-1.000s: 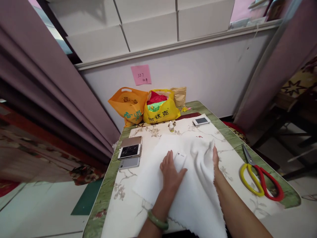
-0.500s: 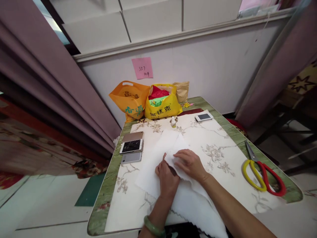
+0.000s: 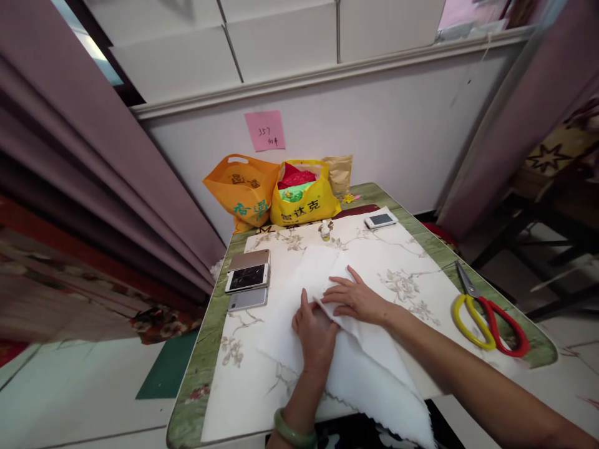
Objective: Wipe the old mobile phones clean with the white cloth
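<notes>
A white cloth [image 3: 365,374] lies on the table in front of me, its right half folded over towards the left and its near end hanging past the table's front edge. My right hand [image 3: 355,298] rests flat on the folded part, fingers stretched out and pointing left. My left hand [image 3: 313,330] lies beside it on the cloth, fingers extended, partly tucked under the fold. A green bangle [image 3: 294,430] circles my left wrist.
Three phones [image 3: 248,279] lie in a stack-like row at the table's left edge; another phone [image 3: 381,219] lies at the back. Scissors [image 3: 486,318] with yellow and red handles sit at the right. An orange bag [image 3: 243,193], a yellow bag [image 3: 304,201] and a small bottle [image 3: 324,231] stand at the back.
My right hand carried the cloth's right side over to the left, covering the small white object by my left hand, and now lies flat on the fold.
</notes>
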Tool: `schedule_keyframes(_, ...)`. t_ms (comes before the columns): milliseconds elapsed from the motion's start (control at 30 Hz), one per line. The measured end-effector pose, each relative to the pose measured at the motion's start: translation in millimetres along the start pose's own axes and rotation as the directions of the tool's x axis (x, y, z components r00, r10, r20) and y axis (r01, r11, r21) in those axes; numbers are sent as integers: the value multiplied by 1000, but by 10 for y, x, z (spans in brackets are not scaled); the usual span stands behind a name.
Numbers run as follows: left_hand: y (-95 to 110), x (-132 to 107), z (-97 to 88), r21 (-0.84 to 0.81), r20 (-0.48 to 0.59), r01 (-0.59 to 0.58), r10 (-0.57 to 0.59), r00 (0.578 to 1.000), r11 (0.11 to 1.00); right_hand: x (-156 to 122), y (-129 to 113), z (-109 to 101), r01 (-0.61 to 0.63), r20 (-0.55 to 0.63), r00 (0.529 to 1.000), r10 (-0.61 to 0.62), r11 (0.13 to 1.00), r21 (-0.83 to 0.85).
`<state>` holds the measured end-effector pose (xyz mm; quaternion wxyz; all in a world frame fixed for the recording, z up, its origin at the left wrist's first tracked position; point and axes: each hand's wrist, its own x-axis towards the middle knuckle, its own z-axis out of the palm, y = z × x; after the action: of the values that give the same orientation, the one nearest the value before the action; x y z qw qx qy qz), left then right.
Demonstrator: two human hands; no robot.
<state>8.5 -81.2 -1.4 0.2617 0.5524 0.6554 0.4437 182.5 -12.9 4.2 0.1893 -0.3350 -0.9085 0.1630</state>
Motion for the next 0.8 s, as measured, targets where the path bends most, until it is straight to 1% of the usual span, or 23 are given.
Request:
schedule_keyframes(100, -9, -1, -5, 47, 27, -38, 37, 999, 998, -60, 174, -72, -8, -15, 1000, 8, 1000, -24)
schedule_keyframes(200, -7, 0, -3, 107, 36, -66, 62, 997, 992, -133, 260, -136, -96, -80, 993, 89, 991, -89)
schedule_keyframes(267, -2, 1, 2, 100, 31, -65, 62, 998, 993, -153, 188, -123, -175, -154, 976, 153, 975, -134)
schedule_keyframes(333, -3, 2, 9, 78, 25, -56, 54, 998, 995, -145, 20, -45, -232, -214, 957, 196, 960, -157)
schedule_keyframes(367, -8, 3, 12, 84, 24, -55, 53, 998, 995, -136, -79, 9, -242, -225, 953, 204, 957, -157)
schedule_keyframes(467, -32, 0, 23, 204, 24, -66, 63, 998, 977, -129, -292, 145, -166, -129, 980, 151, 980, -110)
schedule_keyframes(533, -43, -3, 27, 279, 36, -87, 80, 996, 956, -156, -298, 158, -153, -83, 986, 145, 983, -98)
schedule_keyframes(567, -43, -5, 28, 294, 43, -98, 89, 995, 951, -175, -266, 141, -179, -84, 982, 170, 978, -112)
schedule_keyframes(633, -35, -6, 28, 297, 50, -116, 106, 993, 948, -211, -191, 90, -289, -134, 954, 269, 942, -168)
schedule_keyframes(700, -24, -4, 27, 301, 45, -125, 117, 992, 945, -227, -175, 65, -421, -217, 901, 376, 879, -223)
schedule_keyframes(733, -21, -2, 27, 305, 42, -127, 120, 992, 944, -227, -203, 74, -467, -254, 876, 409, 852, -238)
schedule_keyframes(767, -22, -1, 26, 307, 45, -130, 122, 991, 943, -223, -252, 97, -482, -274, 867, 417, 841, -245)
schedule_keyframes(800, -25, 0, 26, 311, 49, -131, 122, 991, 941, -219, -311, 129, -463, -269, 876, 399, 852, -246)
